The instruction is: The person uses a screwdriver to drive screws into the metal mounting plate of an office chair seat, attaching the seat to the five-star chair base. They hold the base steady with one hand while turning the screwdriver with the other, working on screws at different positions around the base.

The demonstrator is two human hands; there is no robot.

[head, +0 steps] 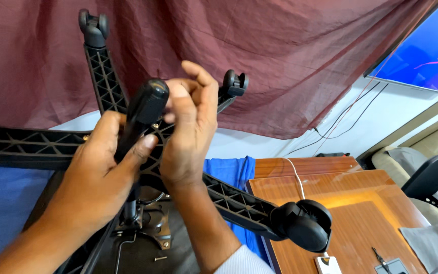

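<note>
An upturned black office chair base [234,200] with ribbed spokes and caster wheels [305,223] fills the middle of the view. A black cylinder [143,114] rises from its hub. My left hand [97,172] is wrapped around the cylinder's lower part. My right hand [191,129] is at the cylinder's top, fingers curled against its end. Two more casters [93,23] [235,82] stick up at the back. Under the hub, the chair's metal seat mechanism [148,223] shows.
A maroon cloth [290,56] hangs behind. A brown wooden table [361,203] lies at right with a white cable [295,175] and a small white device [329,265]. Blue fabric [229,172] lies under the base. A screen [427,45] is at upper right, another chair [432,175] at far right.
</note>
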